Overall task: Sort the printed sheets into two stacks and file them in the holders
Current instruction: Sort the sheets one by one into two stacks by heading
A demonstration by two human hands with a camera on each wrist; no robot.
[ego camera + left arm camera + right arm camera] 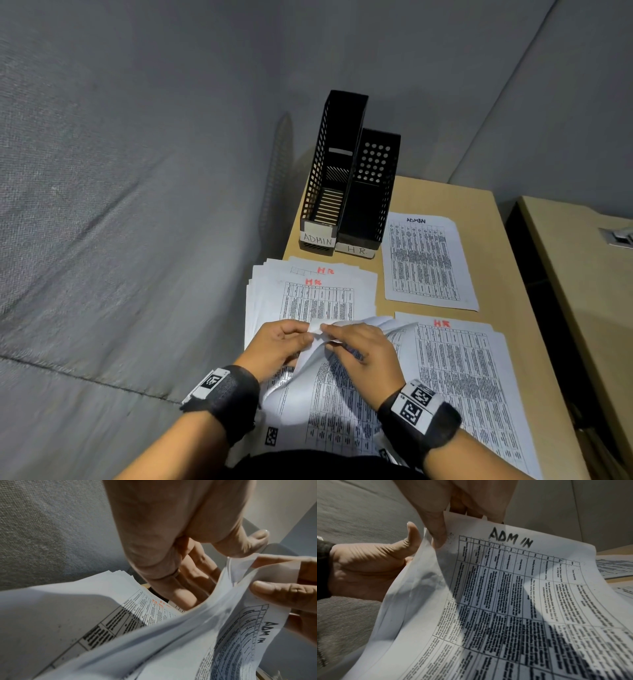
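Both hands' fingers pinch top corner of curled ADMIN sheet (513,588): left hand (277,346), right hand (363,353); dense printed table.

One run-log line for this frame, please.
phase: sorting | left hand: pinches lifted sheets | right hand: peels ADMIN sheet | ADMIN holder, HR holder: no sheets visible

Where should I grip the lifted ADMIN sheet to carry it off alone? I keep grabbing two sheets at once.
Probably its top left corner, from the left. The right hand already pinches the ADMIN sheet there, where it curls up apart from the sheets beneath; the left hand holds those back. Lower down, the sheet lies against the pile.
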